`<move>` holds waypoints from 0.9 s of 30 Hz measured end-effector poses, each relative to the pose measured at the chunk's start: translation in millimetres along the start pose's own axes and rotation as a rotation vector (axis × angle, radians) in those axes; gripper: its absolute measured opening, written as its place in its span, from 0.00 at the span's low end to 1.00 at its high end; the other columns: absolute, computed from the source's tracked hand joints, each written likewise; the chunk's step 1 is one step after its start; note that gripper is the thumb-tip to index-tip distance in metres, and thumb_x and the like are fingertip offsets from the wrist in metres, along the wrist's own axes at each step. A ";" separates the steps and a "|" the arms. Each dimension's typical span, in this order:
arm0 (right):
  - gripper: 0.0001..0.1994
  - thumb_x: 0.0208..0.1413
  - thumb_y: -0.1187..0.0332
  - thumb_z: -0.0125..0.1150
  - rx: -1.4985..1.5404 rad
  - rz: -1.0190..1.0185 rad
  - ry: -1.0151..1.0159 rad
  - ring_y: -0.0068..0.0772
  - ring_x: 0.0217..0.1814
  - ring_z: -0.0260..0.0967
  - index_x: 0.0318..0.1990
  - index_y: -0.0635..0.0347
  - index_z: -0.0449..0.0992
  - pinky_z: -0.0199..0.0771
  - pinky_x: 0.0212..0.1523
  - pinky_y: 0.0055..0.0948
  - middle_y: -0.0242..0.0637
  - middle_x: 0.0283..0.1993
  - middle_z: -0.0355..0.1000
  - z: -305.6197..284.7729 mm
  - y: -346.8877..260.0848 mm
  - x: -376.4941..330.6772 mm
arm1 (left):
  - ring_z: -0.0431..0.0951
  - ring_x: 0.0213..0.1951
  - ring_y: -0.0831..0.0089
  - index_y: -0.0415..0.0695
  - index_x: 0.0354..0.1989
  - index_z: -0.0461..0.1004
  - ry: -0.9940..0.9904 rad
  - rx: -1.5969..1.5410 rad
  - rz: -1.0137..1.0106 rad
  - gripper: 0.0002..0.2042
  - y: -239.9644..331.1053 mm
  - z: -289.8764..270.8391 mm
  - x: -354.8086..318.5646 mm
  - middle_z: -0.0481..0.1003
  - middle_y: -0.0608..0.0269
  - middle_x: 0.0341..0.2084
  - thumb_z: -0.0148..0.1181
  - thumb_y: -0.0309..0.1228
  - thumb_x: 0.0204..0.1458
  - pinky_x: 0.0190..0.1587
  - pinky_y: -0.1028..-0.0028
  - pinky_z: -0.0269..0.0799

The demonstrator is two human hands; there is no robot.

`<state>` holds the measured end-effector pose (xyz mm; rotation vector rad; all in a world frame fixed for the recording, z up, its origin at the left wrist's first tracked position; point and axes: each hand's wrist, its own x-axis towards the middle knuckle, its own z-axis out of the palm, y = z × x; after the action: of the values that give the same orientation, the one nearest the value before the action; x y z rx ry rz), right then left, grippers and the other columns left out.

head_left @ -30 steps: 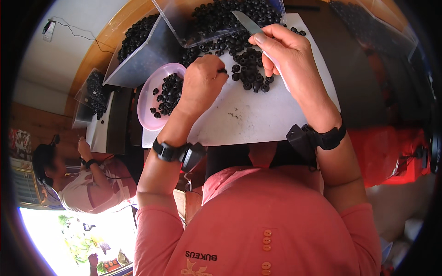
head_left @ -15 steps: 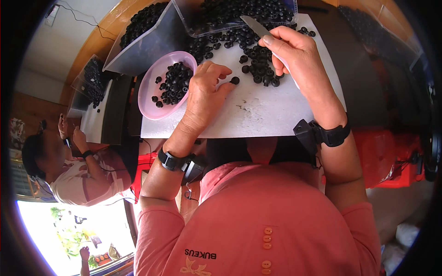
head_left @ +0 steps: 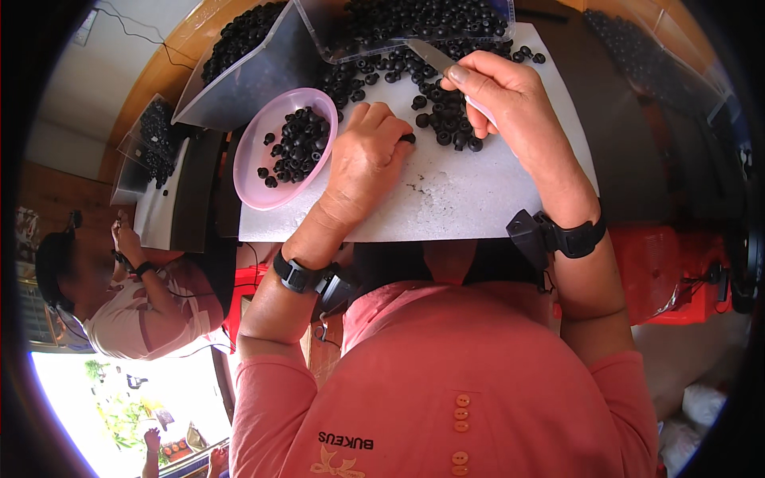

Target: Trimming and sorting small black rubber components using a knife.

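My right hand (head_left: 506,88) grips a small knife (head_left: 431,56) by its pale handle, the blade pointing up and to the left over a heap of small black round parts (head_left: 450,119). On the white board (head_left: 478,191), my left hand (head_left: 370,147) is closed, thumb and fingertips pinching a single small black round part (head_left: 408,138); much of that part is hidden by the fingers. Just left of this hand, a pink oval bowl (head_left: 249,183) holds several more of the same black parts.
At the board's far edge a clear plastic bin (head_left: 351,57) lies tipped, black parts spilling from it. Another clear bin (head_left: 239,92) of them stands to its left. A co-worker (head_left: 151,303) sits at the left beside another board. A red stool (head_left: 653,271) is at the right.
My left hand has closed its thumb and fingers on the black part that lay by its fingertips. My right hand with the knife has shifted slightly left.
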<state>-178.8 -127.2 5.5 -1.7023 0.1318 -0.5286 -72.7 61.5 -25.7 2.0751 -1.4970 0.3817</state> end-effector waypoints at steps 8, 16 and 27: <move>0.15 0.64 0.60 0.57 -0.052 0.037 -0.047 0.14 0.17 0.57 0.32 0.64 0.77 0.55 0.16 0.19 0.25 0.17 0.62 -0.6 0.1 1.1 | 0.75 0.34 0.71 0.38 0.41 0.79 0.031 -0.460 -0.243 0.09 -6.1 2.3 9.0 0.75 0.62 0.31 0.60 0.19 0.52 0.34 0.74 0.71; 0.15 0.64 0.60 0.57 -0.101 0.051 -0.092 0.15 0.18 0.57 0.30 0.63 0.76 0.55 0.18 0.21 0.25 0.17 0.62 1.4 -3.4 -1.1 | 0.76 0.30 0.75 0.32 0.46 0.76 0.069 -1.435 -0.586 0.09 14.8 -4.0 21.3 0.77 0.58 0.30 0.55 0.21 0.61 0.29 0.76 0.71; 0.16 0.64 0.60 0.56 -0.141 0.049 -0.154 0.17 0.21 0.60 0.30 0.63 0.76 0.60 0.21 0.23 0.30 0.23 0.70 1.7 -5.9 -2.8 | 0.78 0.30 0.70 0.34 0.42 0.73 0.060 -1.611 -0.618 0.05 13.9 -2.3 21.8 0.77 0.53 0.32 0.53 0.21 0.62 0.27 0.72 0.73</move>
<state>-181.8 -123.4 10.2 -1.8660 0.1014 -0.3570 -78.1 42.6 -8.7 0.9838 -0.5305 -0.7710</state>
